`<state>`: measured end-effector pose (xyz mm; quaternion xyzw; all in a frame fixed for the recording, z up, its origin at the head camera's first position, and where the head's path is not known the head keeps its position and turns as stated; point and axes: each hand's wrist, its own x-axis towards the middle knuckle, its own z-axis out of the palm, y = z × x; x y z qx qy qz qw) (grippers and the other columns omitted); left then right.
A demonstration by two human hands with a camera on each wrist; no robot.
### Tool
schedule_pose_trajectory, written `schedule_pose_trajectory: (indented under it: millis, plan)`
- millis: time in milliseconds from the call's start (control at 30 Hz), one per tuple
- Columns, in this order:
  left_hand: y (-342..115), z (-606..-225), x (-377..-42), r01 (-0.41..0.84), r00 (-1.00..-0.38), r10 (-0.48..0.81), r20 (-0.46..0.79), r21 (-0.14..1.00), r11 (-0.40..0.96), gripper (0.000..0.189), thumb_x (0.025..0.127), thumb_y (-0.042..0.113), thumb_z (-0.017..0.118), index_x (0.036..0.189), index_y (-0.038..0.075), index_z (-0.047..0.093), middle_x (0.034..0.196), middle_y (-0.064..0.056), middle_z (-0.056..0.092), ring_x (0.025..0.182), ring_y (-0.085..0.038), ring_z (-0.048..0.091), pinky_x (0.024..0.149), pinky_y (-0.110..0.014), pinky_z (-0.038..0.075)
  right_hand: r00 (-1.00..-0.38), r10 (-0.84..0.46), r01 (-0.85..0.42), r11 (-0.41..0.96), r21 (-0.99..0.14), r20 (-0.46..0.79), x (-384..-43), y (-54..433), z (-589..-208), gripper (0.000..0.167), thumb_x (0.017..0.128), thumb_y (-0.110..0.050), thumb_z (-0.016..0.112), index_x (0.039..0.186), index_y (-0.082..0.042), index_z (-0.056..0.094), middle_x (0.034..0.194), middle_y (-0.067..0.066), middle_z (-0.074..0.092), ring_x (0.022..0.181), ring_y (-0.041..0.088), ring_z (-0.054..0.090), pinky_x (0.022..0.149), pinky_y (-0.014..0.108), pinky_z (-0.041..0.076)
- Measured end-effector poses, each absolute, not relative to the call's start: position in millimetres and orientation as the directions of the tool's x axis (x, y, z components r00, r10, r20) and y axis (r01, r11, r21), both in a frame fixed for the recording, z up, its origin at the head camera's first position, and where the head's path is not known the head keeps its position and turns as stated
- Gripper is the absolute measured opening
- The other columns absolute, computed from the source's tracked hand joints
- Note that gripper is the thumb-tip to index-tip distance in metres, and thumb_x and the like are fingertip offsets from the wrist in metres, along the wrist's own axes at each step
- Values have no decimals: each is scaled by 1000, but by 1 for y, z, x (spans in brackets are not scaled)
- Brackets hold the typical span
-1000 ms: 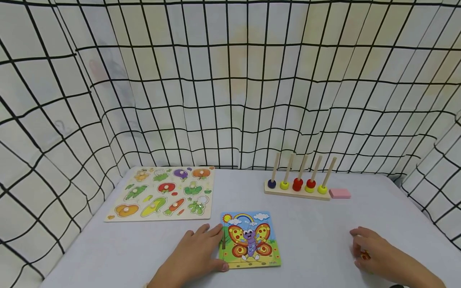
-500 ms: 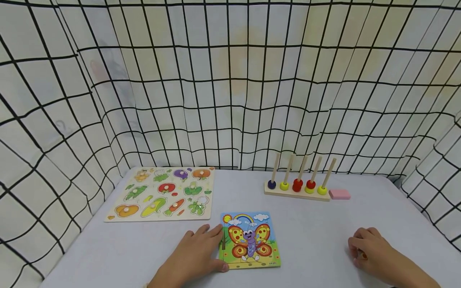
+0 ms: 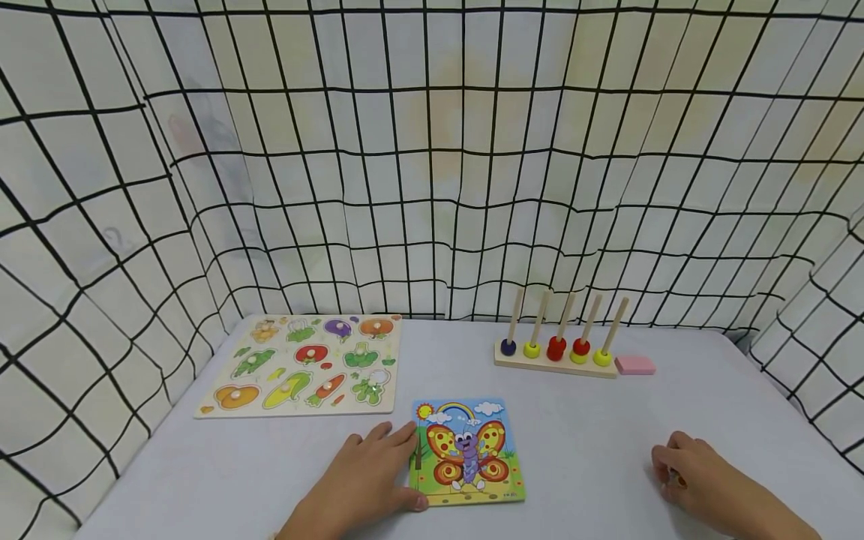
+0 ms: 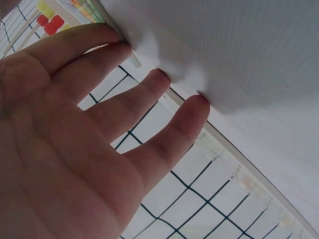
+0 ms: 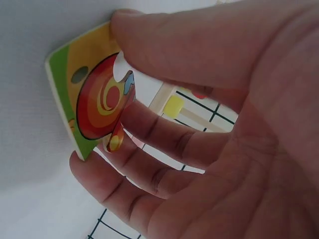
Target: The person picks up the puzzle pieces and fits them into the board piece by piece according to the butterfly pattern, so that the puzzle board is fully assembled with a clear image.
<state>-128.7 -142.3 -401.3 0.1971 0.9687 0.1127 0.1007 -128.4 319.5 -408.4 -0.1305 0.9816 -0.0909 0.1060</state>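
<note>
A square butterfly jigsaw puzzle (image 3: 467, 452) lies flat on the white table in the head view. At its left side rests my left hand (image 3: 362, 476), index fingertip against the edge and thumb at the lower left corner. In the left wrist view its fingers (image 4: 167, 129) are extended and slightly spread, some tips on the table. My right hand (image 3: 702, 480) is low over the table to the right. It pinches a jigsaw piece (image 5: 99, 94) between thumb and fingers; the piece is tilted, with a red-orange swirl and green edge. In the head view the hand mostly hides it.
A vegetable peg puzzle board (image 3: 304, 367) lies at the back left. A wooden bead counter (image 3: 555, 364) with several upright pegs stands at the back right, a pink block (image 3: 635, 365) beside it. Black netting (image 3: 432, 202) before white fabric encloses the table's back and sides.
My right hand has shifted slightly left, with its fingers drawn in, so less of the piece shows. My left hand and the butterfly puzzle stay in place.
</note>
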Motion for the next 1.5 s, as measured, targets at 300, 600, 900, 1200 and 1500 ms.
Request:
schedule_pose_trajectory:
  millis: [300, 600, 900, 1200, 1500]
  plan:
    - [-143, -401, -128, 367, -900, 411, -145, 260, 893, 88, 81, 59, 87, 147, 6, 65, 158, -7, 56, 145, -41, 46, 108, -70, 43, -970, -174, -133, 964, -229, -171, -133, 319, -408, 42, 80, -15, 96, 104, -1, 63, 115, 18, 55, 95, 24, 58, 88, 52, 61]
    - [-143, -400, -127, 362, -902, 407, -146, 260, 895, 87, 81, 59, 88, 147, 7, 65, 158, -7, 56, 144, -41, 46, 108, -69, 43, -969, -188, -153, 966, -207, -163, -131, 317, -405, 32, 81, -18, 95, 98, -9, 69, 106, 10, 59, 93, 24, 59, 87, 55, 60]
    - [-144, -399, -127, 357, -904, 402, -148, 259, 897, 88, 81, 59, 88, 147, 7, 65, 158, -7, 56, 144, -41, 46, 108, -69, 43, -958, -101, -47, 978, -202, -270, -129, 315, -403, 33, 87, -27, 90, 108, -12, 70, 89, 6, 54, 79, 19, 55, 75, 47, 59]
    - [-145, -400, -126, 374, -900, 415, -133, 254, 892, 87, 81, 59, 87, 147, 6, 65, 158, -8, 56, 144, -41, 47, 107, -69, 44, -968, -157, -101, 958, -270, -197, -130, 318, -407, 34, 85, -18, 91, 111, -17, 70, 91, 4, 53, 82, 19, 54, 75, 44, 57]
    - [-145, -402, -127, 379, -896, 423, -137, 262, 887, 88, 82, 60, 87, 148, 6, 64, 158, -7, 55, 144, -41, 46, 107, -70, 43, -969, -225, -173, 911, -374, -99, -135, 322, -404, 29, 89, 3, 82, 113, -12, 75, 99, -5, 72, 86, 16, 60, 77, 38, 61]
